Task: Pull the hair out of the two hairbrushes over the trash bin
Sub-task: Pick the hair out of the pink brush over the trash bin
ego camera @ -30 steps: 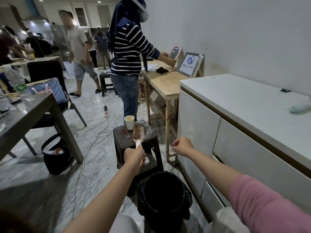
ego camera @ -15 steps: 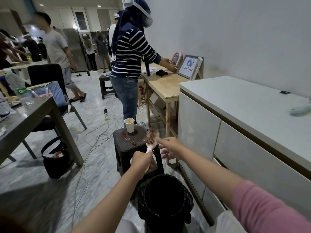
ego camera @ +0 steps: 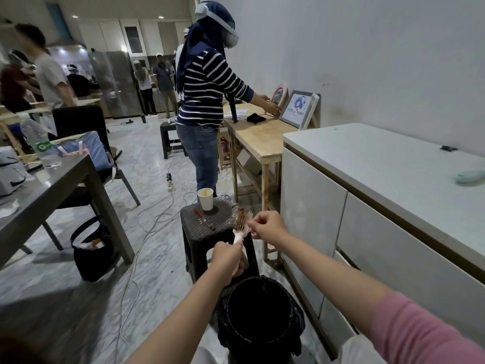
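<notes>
My left hand [ego camera: 227,256] grips the handle of a pale pink hairbrush [ego camera: 241,222] and holds it upright, bristles full of brown hair. My right hand [ego camera: 266,226] is at the brush head's right side, fingertips pinched together on the hair in the bristles. A black-lined trash bin [ego camera: 259,311] stands on the floor below and nearer to me than the brush. A light green hairbrush [ego camera: 469,176] lies on the white counter at the far right.
A dark stool [ego camera: 210,227] behind the brush carries a paper cup [ego camera: 205,198] and a small red-handled tool [ego camera: 202,218]. White cabinets [ego camera: 367,219] run along the right. A person in a striped top stands at a wooden table [ego camera: 258,139]. Cables and a black bag [ego camera: 91,248] lie left.
My left hand swung the brush to the right, off the stool's middle. My right hand came in from the right and closed its fingertips on the hair at the brush head.
</notes>
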Demonstrator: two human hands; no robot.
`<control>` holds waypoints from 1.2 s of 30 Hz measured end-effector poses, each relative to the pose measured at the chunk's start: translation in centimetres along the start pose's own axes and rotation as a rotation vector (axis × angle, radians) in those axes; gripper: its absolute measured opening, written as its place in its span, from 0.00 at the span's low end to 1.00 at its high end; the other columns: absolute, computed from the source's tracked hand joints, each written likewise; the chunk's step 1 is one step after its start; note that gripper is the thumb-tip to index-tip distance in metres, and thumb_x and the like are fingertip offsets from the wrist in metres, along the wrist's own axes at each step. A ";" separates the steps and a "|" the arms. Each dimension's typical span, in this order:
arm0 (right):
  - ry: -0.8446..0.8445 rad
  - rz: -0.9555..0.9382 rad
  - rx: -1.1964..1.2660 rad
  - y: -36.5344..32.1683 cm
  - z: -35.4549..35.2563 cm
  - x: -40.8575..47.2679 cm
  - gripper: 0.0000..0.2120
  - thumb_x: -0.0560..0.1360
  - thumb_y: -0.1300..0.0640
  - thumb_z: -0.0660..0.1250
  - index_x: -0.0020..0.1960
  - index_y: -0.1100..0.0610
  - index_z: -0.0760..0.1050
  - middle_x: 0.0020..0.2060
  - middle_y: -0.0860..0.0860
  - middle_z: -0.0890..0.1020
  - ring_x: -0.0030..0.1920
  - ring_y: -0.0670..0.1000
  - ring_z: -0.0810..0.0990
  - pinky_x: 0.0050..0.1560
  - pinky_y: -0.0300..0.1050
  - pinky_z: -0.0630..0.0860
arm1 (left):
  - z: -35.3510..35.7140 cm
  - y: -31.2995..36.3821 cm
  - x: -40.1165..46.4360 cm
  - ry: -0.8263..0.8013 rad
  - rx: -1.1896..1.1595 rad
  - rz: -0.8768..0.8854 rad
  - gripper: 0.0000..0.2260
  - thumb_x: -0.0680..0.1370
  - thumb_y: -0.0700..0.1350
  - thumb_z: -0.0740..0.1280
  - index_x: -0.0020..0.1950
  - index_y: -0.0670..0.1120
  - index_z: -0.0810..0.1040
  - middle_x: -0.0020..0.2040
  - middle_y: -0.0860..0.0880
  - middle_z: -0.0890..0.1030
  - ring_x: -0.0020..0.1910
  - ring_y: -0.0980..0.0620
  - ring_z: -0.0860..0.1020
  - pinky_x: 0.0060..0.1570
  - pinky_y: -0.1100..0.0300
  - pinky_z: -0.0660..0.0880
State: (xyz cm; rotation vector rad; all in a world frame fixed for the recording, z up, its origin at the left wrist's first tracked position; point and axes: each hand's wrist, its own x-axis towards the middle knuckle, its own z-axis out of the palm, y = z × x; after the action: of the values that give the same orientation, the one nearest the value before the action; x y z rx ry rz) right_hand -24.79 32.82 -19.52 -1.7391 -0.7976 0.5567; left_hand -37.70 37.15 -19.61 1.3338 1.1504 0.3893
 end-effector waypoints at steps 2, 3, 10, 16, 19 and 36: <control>0.022 -0.047 0.009 0.2 0.0 -0.2 0.12 0.75 0.62 0.68 0.34 0.61 0.73 0.30 0.53 0.78 0.32 0.50 0.79 0.47 0.57 0.82 | 0.3 0.5 -0.2 -0.024 -0.064 -0.014 0.12 0.80 0.46 0.63 0.55 0.37 0.71 0.33 0.44 0.71 0.25 0.52 0.67 0.19 0.68 0.62; 0.029 -0.066 0.023 0.3 0.0 -0.3 0.11 0.76 0.63 0.67 0.35 0.63 0.73 0.30 0.53 0.77 0.31 0.49 0.79 0.47 0.58 0.82 | 0.4 0.8 -0.3 -0.037 -0.098 -0.018 0.12 0.80 0.46 0.63 0.54 0.37 0.71 0.33 0.44 0.71 0.25 0.52 0.67 0.18 0.68 0.62; 0.040 -0.166 0.075 0.0 -1.2 -1.8 0.11 0.76 0.65 0.66 0.35 0.61 0.71 0.31 0.56 0.75 0.34 0.51 0.77 0.46 0.54 0.82 | 0.8 2.4 -0.7 -0.086 -0.220 -0.083 0.06 0.80 0.43 0.61 0.46 0.41 0.72 0.33 0.46 0.71 0.26 0.54 0.66 0.25 0.65 0.63; 0.024 -0.143 0.224 -0.7 -2.8 -3.5 0.12 0.76 0.67 0.64 0.35 0.61 0.71 0.29 0.55 0.74 0.30 0.49 0.75 0.48 0.54 0.82 | 1.4 3.0 -0.4 -0.094 -0.295 -0.093 0.06 0.80 0.42 0.61 0.45 0.42 0.71 0.32 0.47 0.70 0.24 0.55 0.65 0.19 0.69 0.62; 0.039 -0.177 0.392 -2.2 -4.8 -5.2 0.08 0.76 0.66 0.64 0.38 0.62 0.73 0.30 0.54 0.77 0.31 0.48 0.78 0.42 0.41 0.82 | 0.0 2.4 1.4 -0.046 -0.375 -0.143 0.06 0.81 0.45 0.61 0.51 0.43 0.72 0.31 0.48 0.67 0.20 0.57 0.63 0.15 0.72 0.59; 0.141 0.025 -0.029 -1.3 -7.8 -2.5 0.06 0.72 0.65 0.71 0.48 0.65 0.82 0.38 0.57 0.84 0.37 0.51 0.84 0.49 0.48 0.82 | -2.5 1.0 2.3 0.134 -0.128 -0.048 0.06 0.80 0.41 0.62 0.52 0.39 0.70 0.34 0.43 0.72 0.27 0.51 0.67 0.26 0.60 0.64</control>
State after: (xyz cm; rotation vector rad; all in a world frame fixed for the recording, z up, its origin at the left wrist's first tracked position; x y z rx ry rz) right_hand -21.20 26.23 -16.00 -1.7953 -0.6884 0.4351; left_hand -38.35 40.60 -19.29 1.1806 1.2459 0.5151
